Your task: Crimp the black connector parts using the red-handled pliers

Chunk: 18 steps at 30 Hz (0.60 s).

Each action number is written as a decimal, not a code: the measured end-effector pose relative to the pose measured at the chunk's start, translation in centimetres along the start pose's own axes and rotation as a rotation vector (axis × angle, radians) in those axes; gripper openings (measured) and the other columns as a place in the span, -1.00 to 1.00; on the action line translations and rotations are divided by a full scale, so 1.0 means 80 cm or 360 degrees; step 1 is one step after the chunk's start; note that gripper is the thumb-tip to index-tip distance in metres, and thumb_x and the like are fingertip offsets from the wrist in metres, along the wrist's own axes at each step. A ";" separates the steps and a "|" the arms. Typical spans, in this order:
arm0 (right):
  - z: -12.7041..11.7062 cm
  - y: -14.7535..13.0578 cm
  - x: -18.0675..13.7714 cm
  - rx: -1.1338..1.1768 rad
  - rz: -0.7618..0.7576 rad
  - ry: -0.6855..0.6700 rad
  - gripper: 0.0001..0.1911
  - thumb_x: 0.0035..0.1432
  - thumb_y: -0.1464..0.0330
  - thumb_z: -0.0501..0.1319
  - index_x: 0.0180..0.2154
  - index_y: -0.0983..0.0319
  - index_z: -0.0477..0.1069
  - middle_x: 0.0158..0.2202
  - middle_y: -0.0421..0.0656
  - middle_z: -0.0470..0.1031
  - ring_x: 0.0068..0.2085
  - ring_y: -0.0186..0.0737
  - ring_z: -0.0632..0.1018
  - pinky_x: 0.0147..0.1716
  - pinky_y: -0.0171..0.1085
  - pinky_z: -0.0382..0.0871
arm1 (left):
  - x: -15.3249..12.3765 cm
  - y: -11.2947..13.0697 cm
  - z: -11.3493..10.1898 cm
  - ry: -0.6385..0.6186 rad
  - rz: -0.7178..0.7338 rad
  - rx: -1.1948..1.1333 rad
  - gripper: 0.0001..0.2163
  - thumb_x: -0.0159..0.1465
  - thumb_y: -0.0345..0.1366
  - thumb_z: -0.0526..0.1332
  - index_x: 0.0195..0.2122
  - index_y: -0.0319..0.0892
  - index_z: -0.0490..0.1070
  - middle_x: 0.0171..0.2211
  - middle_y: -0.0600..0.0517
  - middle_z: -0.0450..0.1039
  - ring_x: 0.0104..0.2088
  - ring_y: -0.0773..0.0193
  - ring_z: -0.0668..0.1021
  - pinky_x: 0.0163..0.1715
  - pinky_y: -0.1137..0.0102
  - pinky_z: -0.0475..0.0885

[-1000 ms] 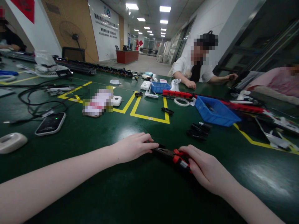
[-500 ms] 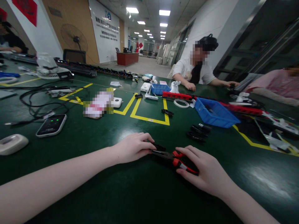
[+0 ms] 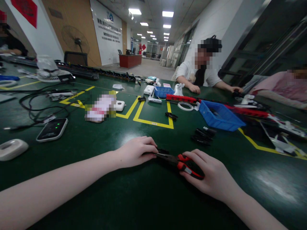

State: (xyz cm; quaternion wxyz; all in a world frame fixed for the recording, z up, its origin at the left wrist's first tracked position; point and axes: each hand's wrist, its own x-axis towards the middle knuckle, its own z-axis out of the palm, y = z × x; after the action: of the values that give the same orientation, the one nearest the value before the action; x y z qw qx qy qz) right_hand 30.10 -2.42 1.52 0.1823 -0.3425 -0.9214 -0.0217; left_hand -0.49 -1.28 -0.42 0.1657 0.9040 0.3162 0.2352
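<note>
1. Green table (image 3: 115,201): was marked with yellow tape (image 3: 153,123).
2. Left hand (image 3: 139,153): pinched the left end of a black part (image 3: 164,151), mostly hidden.
3. Right hand (image 3: 208,171): curled loosely round the spread handles of red-handled pliers (image 3: 181,166).
4. Pliers: lay between both hands, tips at the left fingertips; contact with the part could not be told.
5. Black pieces (image 3: 202,136): lay farther right, before a blue bin (image 3: 223,124).

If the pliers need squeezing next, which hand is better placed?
Probably the right hand: it holds the pliers by their red handles, which stand spread. The left hand is at the tips, close to a small black part, away from the handles.
</note>
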 end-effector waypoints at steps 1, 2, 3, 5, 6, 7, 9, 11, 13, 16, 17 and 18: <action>0.000 0.000 0.000 -0.0002 -0.0006 0.0008 -0.63 0.20 0.21 0.25 0.01 0.21 0.35 -0.16 -0.04 0.53 -0.27 -0.14 0.61 -0.34 -0.21 0.54 | 0.000 0.000 0.000 0.0000 0.0000 -0.0007 -0.86 0.39 -0.34 0.19 -0.08 -0.17 0.51 -0.06 -0.07 0.48 -0.08 0.16 0.55 -0.09 0.28 0.48; -0.001 0.000 0.000 -0.0001 -0.0012 0.0015 -0.63 0.21 0.21 0.25 0.01 0.21 0.35 -0.16 -0.04 0.53 -0.28 -0.15 0.61 -0.35 -0.21 0.54 | 0.000 0.000 0.000 -0.0001 0.0000 -0.0011 -0.86 0.39 -0.34 0.19 -0.08 -0.17 0.51 -0.06 -0.07 0.48 -0.08 0.16 0.55 -0.09 0.28 0.48; -0.001 0.000 0.000 0.0002 -0.0015 0.0018 -0.63 0.21 0.21 0.24 0.01 0.21 0.35 -0.17 -0.04 0.53 -0.28 -0.15 0.61 -0.35 -0.22 0.53 | 0.000 0.000 0.000 -0.0004 0.0001 -0.0013 -0.86 0.39 -0.34 0.19 -0.08 -0.17 0.51 -0.05 -0.07 0.48 -0.07 0.15 0.55 -0.09 0.27 0.48; -0.001 0.001 -0.001 0.0015 -0.0011 0.0015 -0.64 0.21 0.21 0.24 0.01 0.20 0.35 -0.17 -0.04 0.53 -0.28 -0.15 0.61 -0.36 -0.22 0.53 | 0.000 -0.001 0.000 -0.0009 0.0003 -0.0020 -0.86 0.39 -0.34 0.20 -0.08 -0.17 0.51 -0.05 -0.07 0.48 -0.07 0.15 0.55 -0.08 0.27 0.48; 0.000 0.002 -0.002 0.0027 -0.0004 0.0008 -0.64 0.21 0.21 0.24 0.01 0.20 0.36 -0.16 -0.05 0.53 -0.27 -0.15 0.61 -0.35 -0.22 0.53 | 0.000 -0.001 0.000 -0.0010 0.0004 -0.0030 -0.86 0.38 -0.33 0.21 -0.08 -0.17 0.51 -0.05 -0.07 0.47 -0.06 0.15 0.54 -0.08 0.27 0.48; 0.000 0.002 -0.002 0.0044 0.0006 0.0004 -0.63 0.21 0.21 0.24 0.01 0.20 0.36 -0.16 -0.05 0.53 -0.27 -0.15 0.61 -0.35 -0.22 0.53 | 0.000 -0.001 0.000 -0.0012 0.0003 -0.0043 -0.86 0.38 -0.34 0.21 -0.08 -0.16 0.51 -0.04 -0.06 0.47 -0.06 0.15 0.54 -0.08 0.27 0.48; 0.001 0.003 -0.002 0.0101 0.0037 -0.0002 -0.63 0.22 0.21 0.24 0.03 0.19 0.36 -0.15 -0.06 0.53 -0.26 -0.16 0.61 -0.34 -0.23 0.53 | 0.000 -0.002 -0.001 -0.0016 -0.0001 -0.0071 -0.86 0.37 -0.35 0.23 -0.08 -0.16 0.51 -0.04 -0.06 0.47 -0.05 0.15 0.54 -0.08 0.27 0.48; 0.001 0.003 -0.002 0.0172 0.0084 -0.0019 -0.63 0.21 0.21 0.25 0.03 0.17 0.37 -0.15 -0.08 0.54 -0.25 -0.17 0.61 -0.32 -0.24 0.53 | 0.000 -0.003 -0.002 -0.0027 -0.0002 -0.0100 -0.86 0.36 -0.37 0.24 -0.08 -0.17 0.51 -0.03 -0.07 0.47 -0.04 0.14 0.54 -0.07 0.27 0.48; 0.000 0.003 -0.002 0.0229 0.0135 -0.0056 -0.64 0.20 0.21 0.25 0.02 0.17 0.38 -0.16 -0.10 0.55 -0.25 -0.18 0.61 -0.32 -0.25 0.53 | 0.001 -0.002 -0.003 -0.0038 0.0000 -0.0134 -0.86 0.35 -0.39 0.24 -0.08 -0.17 0.51 -0.03 -0.08 0.46 -0.03 0.14 0.53 -0.05 0.25 0.48; -0.001 0.001 -0.001 0.0291 0.0186 -0.0110 -0.66 0.20 0.21 0.25 0.00 0.15 0.40 -0.17 -0.11 0.55 -0.26 -0.18 0.61 -0.32 -0.25 0.53 | 0.000 0.000 -0.005 -0.0043 -0.0006 -0.0185 -0.85 0.35 -0.41 0.23 -0.07 -0.17 0.51 -0.02 -0.09 0.46 -0.03 0.14 0.53 -0.03 0.24 0.48; -0.002 0.001 0.000 0.0309 0.0197 -0.0114 -0.66 0.21 0.21 0.25 0.00 0.15 0.40 -0.16 -0.11 0.55 -0.25 -0.18 0.61 -0.32 -0.25 0.53 | 0.000 0.001 -0.005 -0.0038 -0.0019 -0.0202 -0.83 0.35 -0.42 0.23 -0.05 -0.17 0.50 -0.02 -0.09 0.46 -0.02 0.14 0.53 -0.02 0.23 0.47; -0.002 0.001 0.000 0.0324 0.0208 -0.0119 -0.66 0.21 0.21 0.25 0.00 0.15 0.40 -0.16 -0.11 0.55 -0.25 -0.17 0.61 -0.31 -0.24 0.53 | 0.000 0.002 -0.005 -0.0034 -0.0038 -0.0219 -0.79 0.35 -0.42 0.23 0.00 -0.16 0.48 -0.02 -0.08 0.45 -0.02 0.14 0.53 -0.01 0.22 0.47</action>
State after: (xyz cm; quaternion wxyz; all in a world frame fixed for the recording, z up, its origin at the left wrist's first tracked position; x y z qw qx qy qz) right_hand 30.19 -2.43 1.62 0.1826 -0.3823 -0.9007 0.0966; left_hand -0.65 -1.30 -0.01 0.2336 0.8892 0.3082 0.2447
